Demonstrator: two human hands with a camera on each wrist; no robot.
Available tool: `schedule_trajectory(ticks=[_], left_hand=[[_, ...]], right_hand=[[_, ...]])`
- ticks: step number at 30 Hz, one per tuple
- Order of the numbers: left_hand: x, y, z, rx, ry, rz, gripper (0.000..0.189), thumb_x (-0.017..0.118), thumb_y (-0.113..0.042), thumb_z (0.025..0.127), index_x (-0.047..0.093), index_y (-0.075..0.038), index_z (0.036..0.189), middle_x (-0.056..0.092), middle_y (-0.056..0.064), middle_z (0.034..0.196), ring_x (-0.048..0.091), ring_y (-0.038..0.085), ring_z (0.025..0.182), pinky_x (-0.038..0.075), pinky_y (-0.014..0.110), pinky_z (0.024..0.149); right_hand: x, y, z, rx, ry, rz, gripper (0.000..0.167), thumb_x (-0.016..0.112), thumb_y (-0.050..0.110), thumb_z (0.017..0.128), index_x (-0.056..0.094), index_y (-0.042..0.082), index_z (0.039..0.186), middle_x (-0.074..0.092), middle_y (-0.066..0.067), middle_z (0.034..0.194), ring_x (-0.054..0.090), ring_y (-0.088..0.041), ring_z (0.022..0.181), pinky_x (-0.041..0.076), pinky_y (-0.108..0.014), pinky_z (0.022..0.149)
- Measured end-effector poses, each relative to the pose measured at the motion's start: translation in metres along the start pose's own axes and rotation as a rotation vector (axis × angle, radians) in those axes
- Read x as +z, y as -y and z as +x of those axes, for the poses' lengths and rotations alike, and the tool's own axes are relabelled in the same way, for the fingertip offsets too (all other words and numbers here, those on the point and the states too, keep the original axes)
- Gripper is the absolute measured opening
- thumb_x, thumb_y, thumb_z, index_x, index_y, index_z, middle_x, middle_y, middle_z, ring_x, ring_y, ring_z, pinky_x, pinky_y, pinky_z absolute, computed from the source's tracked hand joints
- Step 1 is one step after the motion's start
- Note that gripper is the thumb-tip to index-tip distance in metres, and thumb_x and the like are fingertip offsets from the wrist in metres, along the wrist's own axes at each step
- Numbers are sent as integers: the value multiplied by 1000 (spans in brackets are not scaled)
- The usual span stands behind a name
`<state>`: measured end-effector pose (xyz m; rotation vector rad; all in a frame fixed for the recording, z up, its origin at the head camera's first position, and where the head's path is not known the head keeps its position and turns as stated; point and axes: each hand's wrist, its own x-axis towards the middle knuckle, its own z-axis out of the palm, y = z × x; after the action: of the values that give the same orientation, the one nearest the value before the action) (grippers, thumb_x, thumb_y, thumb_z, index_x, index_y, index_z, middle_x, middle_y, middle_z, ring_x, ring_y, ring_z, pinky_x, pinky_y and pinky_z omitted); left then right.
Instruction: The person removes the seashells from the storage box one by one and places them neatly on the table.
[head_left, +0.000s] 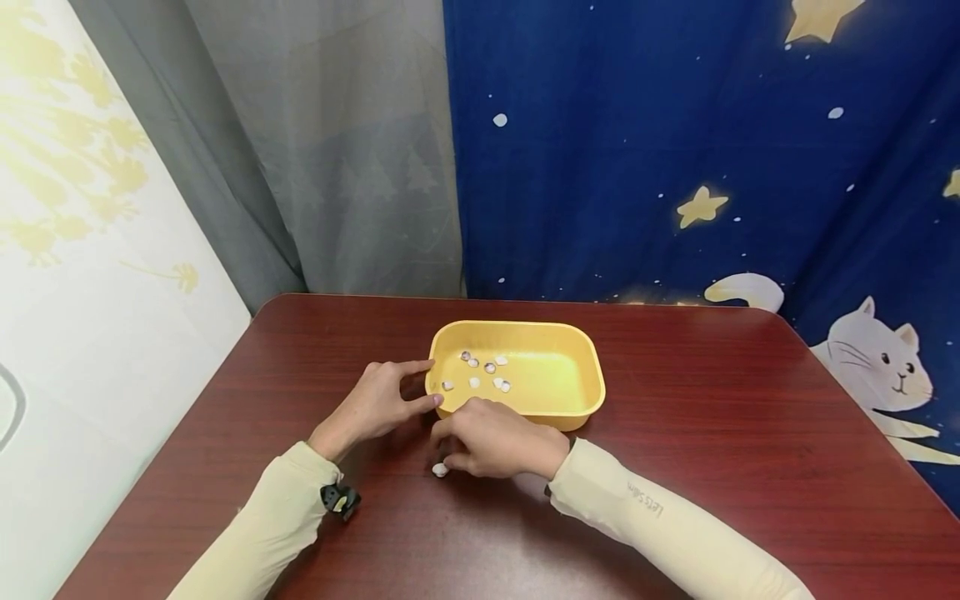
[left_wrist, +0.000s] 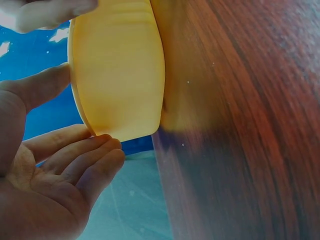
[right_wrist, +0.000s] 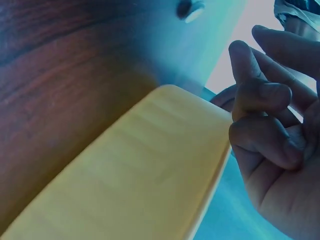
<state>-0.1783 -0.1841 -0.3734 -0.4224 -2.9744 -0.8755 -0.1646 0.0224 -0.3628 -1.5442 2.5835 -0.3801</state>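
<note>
A yellow rectangular tub stands on the table, several small whitish, shell-like pieces lying on its floor towards the left. My left hand touches the tub's left end with thumb and forefinger spread along the rim; the left wrist view shows its fingertips against the tub's edge. In front of the tub, my right hand reaches down to a single white piece on the table. The right wrist view shows that piece apart from the fingers, with the last fingers bent inward.
The dark red wooden table extends around the tub on all sides. Behind it hang a grey curtain and a blue curtain with stars and a cat. A white patterned panel borders the left side.
</note>
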Motion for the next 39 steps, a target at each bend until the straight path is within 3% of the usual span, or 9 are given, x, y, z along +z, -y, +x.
schedule_trajectory(ticks=[7, 12, 23, 29, 39], left_hand=[[0, -1, 0, -2, 5, 6, 60, 76, -37, 88, 62, -9, 138, 56, -1, 54, 39, 12, 52, 38, 25, 57], [0, 0, -1, 10, 4, 7, 58, 76, -37, 88, 63, -9, 137, 53, -2, 51, 40, 12, 51, 38, 26, 55], [-1, 1, 0, -14, 27, -12, 60, 75, -39, 89, 61, -10, 139, 58, 1, 57, 38, 11, 50, 40, 27, 59], [0, 0, 2, -13, 23, -12, 60, 75, -38, 89, 61, -9, 139, 61, 2, 65, 40, 13, 55, 41, 28, 62], [-2, -1, 0, -32, 31, 1, 61, 75, -40, 88, 61, -10, 139, 62, 2, 66, 42, 14, 56, 42, 28, 61]], right_hand=[[-17, -6, -2, -51, -8, 64, 15, 75, 17, 90, 75, 14, 105, 68, 8, 79, 58, -1, 69, 45, -12, 68], [-34, -13, -2, -77, -30, 70, 15, 75, 13, 89, 75, 13, 103, 71, 4, 87, 61, -4, 76, 48, -14, 73], [-61, -35, 0, -52, 11, 6, 18, 76, 14, 88, 75, 13, 106, 71, 6, 78, 56, -1, 63, 49, -18, 68], [-72, -49, 3, -29, 44, -71, 18, 75, 14, 88, 75, 13, 106, 71, 4, 79, 57, -4, 67, 51, -22, 71], [-73, -77, 18, 52, 59, -66, 19, 74, 11, 88, 76, 12, 107, 71, 1, 80, 59, -7, 71, 51, -23, 69]])
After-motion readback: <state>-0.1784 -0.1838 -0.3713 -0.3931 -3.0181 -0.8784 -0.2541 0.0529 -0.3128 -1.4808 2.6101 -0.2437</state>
